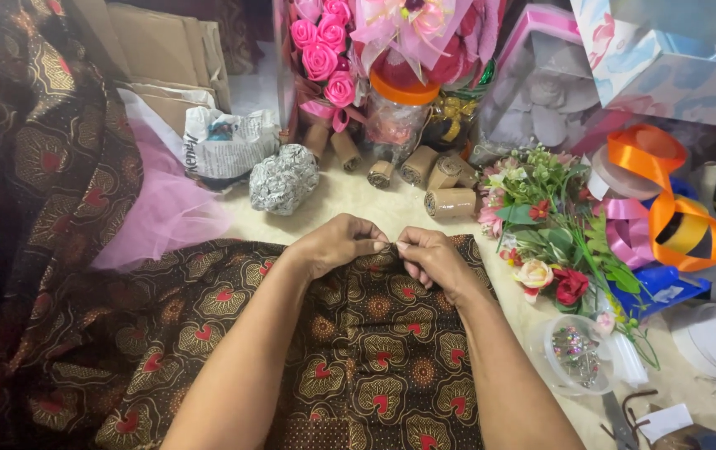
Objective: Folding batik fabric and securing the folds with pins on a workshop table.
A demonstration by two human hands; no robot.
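1. Two hands — the left hand (337, 244) and right hand (431, 257) — each pinch the far edge of the brown patterned cloth (374, 358) lying on the surface (374, 200), fingertips nearly meeting.
2. Just beyond: paper rolls (449, 202), a crumpled foil ball (283, 177).
3. Farthest — pink roses (324, 50).

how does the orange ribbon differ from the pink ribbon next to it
The wide orange satin ribbon stands up in large loose loops, while the narrower pale pink ribbon lies lower in tighter curls. The orange ribbon has a part with black bands near its lower end; the pink ribbon is plain. Both are glossy and lie on the right, beside the bunch of artificial flowers.
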